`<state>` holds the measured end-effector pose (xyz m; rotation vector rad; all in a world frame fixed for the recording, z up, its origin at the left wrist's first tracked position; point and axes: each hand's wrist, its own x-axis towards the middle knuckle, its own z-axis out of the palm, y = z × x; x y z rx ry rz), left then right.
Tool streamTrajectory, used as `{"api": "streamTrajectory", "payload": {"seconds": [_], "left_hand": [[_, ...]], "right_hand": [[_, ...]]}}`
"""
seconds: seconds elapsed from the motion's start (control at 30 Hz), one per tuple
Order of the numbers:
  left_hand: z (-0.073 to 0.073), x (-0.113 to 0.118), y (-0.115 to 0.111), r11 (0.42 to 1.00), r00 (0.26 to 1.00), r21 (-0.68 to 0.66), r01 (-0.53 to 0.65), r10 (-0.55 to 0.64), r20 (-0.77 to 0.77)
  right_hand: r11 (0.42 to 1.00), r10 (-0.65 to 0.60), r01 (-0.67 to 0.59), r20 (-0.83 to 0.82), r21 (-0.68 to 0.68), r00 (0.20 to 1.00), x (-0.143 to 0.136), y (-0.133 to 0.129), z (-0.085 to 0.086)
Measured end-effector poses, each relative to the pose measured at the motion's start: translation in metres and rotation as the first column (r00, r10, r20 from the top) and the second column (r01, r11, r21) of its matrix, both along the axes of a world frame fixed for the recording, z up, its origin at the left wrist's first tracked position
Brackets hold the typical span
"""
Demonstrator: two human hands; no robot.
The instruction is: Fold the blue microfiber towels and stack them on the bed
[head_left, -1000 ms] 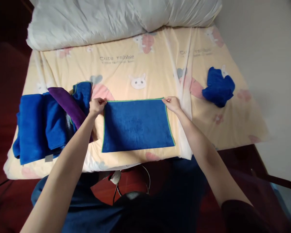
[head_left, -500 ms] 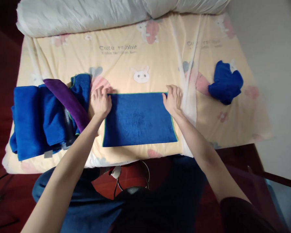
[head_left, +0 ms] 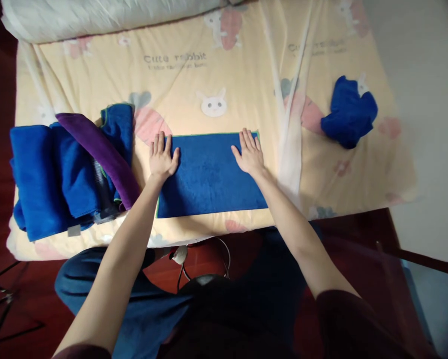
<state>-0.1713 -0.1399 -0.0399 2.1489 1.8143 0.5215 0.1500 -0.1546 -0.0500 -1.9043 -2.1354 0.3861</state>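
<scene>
A blue towel (head_left: 211,174) with thin green edging lies flat in front of me on the patterned bed sheet (head_left: 179,94). My left hand (head_left: 163,155) rests open at its upper left corner, partly on the sheet, with the fingers pointing away from me. On the upper right part of the towel lies my right hand (head_left: 249,152), palm down, fingers spread and thumb out to the left. Neither hand grips the cloth. The right forearm covers part of the towel's right edge.
Left of the towel sits a pile of blue cloths (head_left: 37,179) with a purple cloth (head_left: 99,149) across it. A crumpled blue cloth (head_left: 348,113) is at the right. A pale rolled bundle (head_left: 108,20) lies along the back. Cables (head_left: 224,254) hang below the bed's front edge.
Both hands have shifted from the towel's upper corners: the right has slid inward onto the cloth, and the fingers of both have straightened out flat. The view has shifted slightly.
</scene>
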Motion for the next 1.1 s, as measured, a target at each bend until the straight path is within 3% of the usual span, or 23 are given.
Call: {"api": "streamTrajectory", "payload": {"seconds": [0.1, 0.2, 0.3, 0.4, 0.5, 0.6, 0.77, 0.87, 0.97, 1.1], "left_hand": [[0.005, -0.016, 0.003, 0.998, 0.998, -0.019, -0.052, 0.053, 0.046], [0.014, -0.008, -0.004, 0.998, 0.996, -0.012, -0.054, 0.055, 0.066], [0.018, 0.026, -0.027, 0.998, 0.996, 0.012, 0.065, -0.065, 0.059], [0.012, 0.069, -0.061, 0.971, 0.97, -0.005, 0.239, -0.239, 0.055], [0.005, 0.09, -0.093, 0.96, 0.959, -0.02, 0.281, -0.279, 0.057], [0.005, 0.07, -0.113, 0.968, 0.968, -0.014, 0.249, -0.248, 0.046], [0.013, 0.0, -0.134, 0.997, 0.997, -0.036, 0.073, -0.072, 0.021], [0.02, -0.015, -0.146, 0.998, 0.999, -0.048, 0.041, -0.041, 0.003], [0.025, 0.011, -0.157, 0.993, 0.993, -0.038, 0.114, -0.114, -0.005], [0.02, 0.069, -0.173, 0.947, 0.948, -0.056, 0.317, -0.315, 0.039]], "right_hand": [[0.999, -0.04, 0.04, 0.014, 0.008, 0.999, 0.021, 0.006, -0.001], [0.996, -0.091, 0.09, 0.033, 0.026, 0.995, 0.014, 0.004, 0.007], [0.997, -0.068, 0.066, 0.051, 0.05, 0.996, -0.021, -0.014, 0.017], [0.995, 0.102, -0.103, 0.025, 0.01, 0.994, -0.066, -0.048, 0.022], [0.988, 0.152, -0.153, -0.017, -0.033, 0.988, -0.09, -0.08, 0.02], [0.995, 0.093, -0.094, -0.034, -0.027, 0.995, -0.072, -0.099, 0.017], [0.999, -0.037, 0.037, -0.007, -0.024, 0.999, 0.007, -0.119, 0.019], [0.994, -0.11, 0.11, 0.001, -0.004, 0.994, 0.031, -0.131, 0.022], [0.991, -0.131, 0.13, 0.024, 0.041, 0.991, 0.01, -0.139, 0.028], [0.997, 0.068, -0.068, 0.006, -0.027, 0.998, -0.059, -0.154, 0.033]]}}
